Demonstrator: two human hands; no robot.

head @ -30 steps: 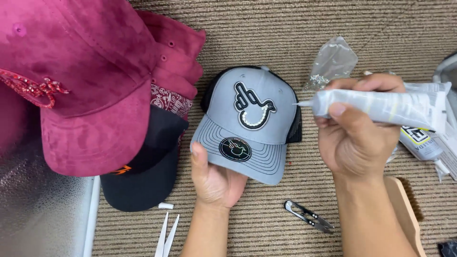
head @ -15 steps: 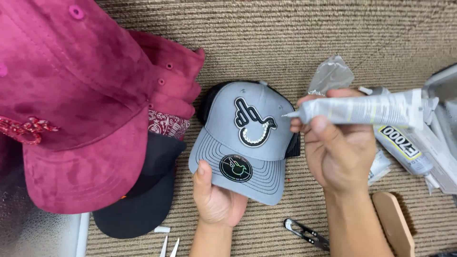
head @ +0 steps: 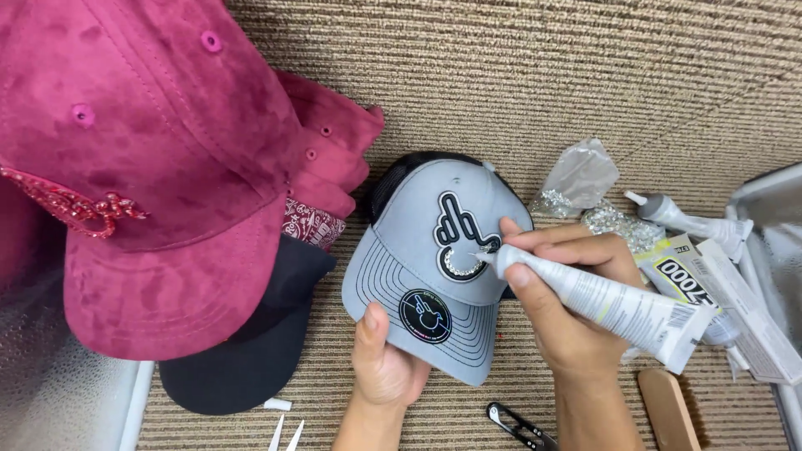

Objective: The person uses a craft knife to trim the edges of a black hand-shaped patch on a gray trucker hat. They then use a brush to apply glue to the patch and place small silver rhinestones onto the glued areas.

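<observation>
A grey cap (head: 413, 250) with a black-and-white patch and a round sticker on its brim lies on the ribbed carpet. My left hand (head: 386, 367) grips the brim from below, thumb on top. My right hand (head: 568, 309) holds a white glue tube (head: 610, 305), its thin nozzle touching the lower part of the patch, where small clear stones sit.
A big magenta cap (head: 159, 167) overlaps a black cap (head: 251, 351) at the left. Bags of rhinestones (head: 576, 179), a second glue tube (head: 685, 221) and a box (head: 743, 309) lie at the right. Small snips (head: 518, 426), white tweezers (head: 284, 430) and a wooden handle (head: 668, 409) sit near the bottom edge.
My right hand has brought the glue tube down and left, from beside the cap to the patch. The view has shifted closer over the grey cap.
</observation>
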